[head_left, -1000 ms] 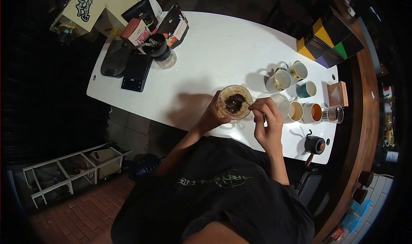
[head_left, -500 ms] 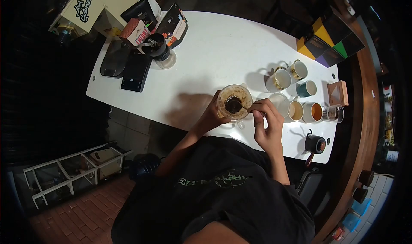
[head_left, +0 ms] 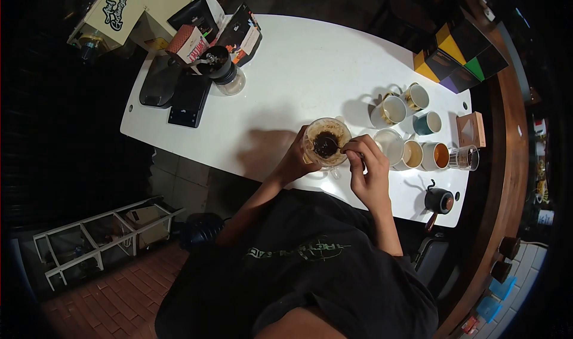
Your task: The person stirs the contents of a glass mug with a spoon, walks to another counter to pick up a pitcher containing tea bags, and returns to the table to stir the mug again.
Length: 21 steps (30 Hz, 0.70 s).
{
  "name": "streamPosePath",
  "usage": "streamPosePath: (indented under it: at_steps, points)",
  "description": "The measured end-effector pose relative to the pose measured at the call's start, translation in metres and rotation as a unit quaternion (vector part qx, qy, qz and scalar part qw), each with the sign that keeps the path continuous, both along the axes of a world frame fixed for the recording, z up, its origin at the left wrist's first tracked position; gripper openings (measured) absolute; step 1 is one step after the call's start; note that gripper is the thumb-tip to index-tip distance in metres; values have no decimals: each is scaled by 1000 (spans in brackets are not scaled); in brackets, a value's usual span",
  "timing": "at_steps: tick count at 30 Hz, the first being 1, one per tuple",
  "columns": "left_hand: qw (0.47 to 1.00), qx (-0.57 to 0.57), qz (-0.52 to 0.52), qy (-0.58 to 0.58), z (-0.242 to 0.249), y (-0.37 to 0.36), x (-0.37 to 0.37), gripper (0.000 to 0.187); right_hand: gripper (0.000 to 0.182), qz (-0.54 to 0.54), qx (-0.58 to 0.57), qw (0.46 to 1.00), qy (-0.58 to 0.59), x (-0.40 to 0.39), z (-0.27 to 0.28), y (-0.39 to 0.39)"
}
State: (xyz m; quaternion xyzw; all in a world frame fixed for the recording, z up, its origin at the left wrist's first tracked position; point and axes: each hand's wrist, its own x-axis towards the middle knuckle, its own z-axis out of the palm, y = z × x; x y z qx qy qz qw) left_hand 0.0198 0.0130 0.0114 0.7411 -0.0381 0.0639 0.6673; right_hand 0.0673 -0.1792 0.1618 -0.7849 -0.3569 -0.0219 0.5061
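My left hand [head_left: 292, 162] is wrapped round the left side of a coffee dripper [head_left: 327, 123] near the table's front edge. Its pale inner wall is smeared with brown, and dark wet coffee grounds [head_left: 325, 144] lie at the bottom. From the right, my right hand [head_left: 371, 175] pinches the thin handle of a spoon [head_left: 341, 148] at the rim; its lower end reaches into the grounds and is hard to make out. Part of a clear glass vessel [head_left: 335, 173] shows below the dripper.
Several cups, among them a teal cup [head_left: 426, 123], stand to the right with a drinking glass [head_left: 464, 158]. A small black kettle [head_left: 439, 202] sits at the right corner. On the left are a hand grinder [head_left: 222, 70], a black scale [head_left: 190, 103] and coffee bags [head_left: 239, 34].
My right hand has shifted slightly left and up with the spoon, closer to the dripper's rim. The dark grounds look spread a little wider. My left hand stays in place.
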Motion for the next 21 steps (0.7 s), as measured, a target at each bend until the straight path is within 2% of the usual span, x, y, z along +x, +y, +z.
streamPosePath:
  at_steps: [3,5,7,9,18,20,21]
  points:
    - [999,48,13,-12,4,-1,-2,88,7,-34,7,999,-21,-4,5,0]
    - [999,-37,5,17,12,-3,-2,87,4,-34,5,999,-29,-2,1,1]
    - [1000,-26,5,16,11,-3,-2,87,5,-32,4,999,-38,-2,0,3]
    - [1000,-15,7,16,13,-3,-2,87,4,-20,-21,999,18,-4,1,4]
    - [998,59,15,-13,8,-2,-2,87,4,-27,45,997,53,-5,13,-4]
    - [1000,-15,6,10,10,-3,-2,87,4,-22,46,997,63,-3,13,-5]
    - [1000,-15,6,10,8,-2,-1,87,4,-5,21,998,52,-2,12,-4]
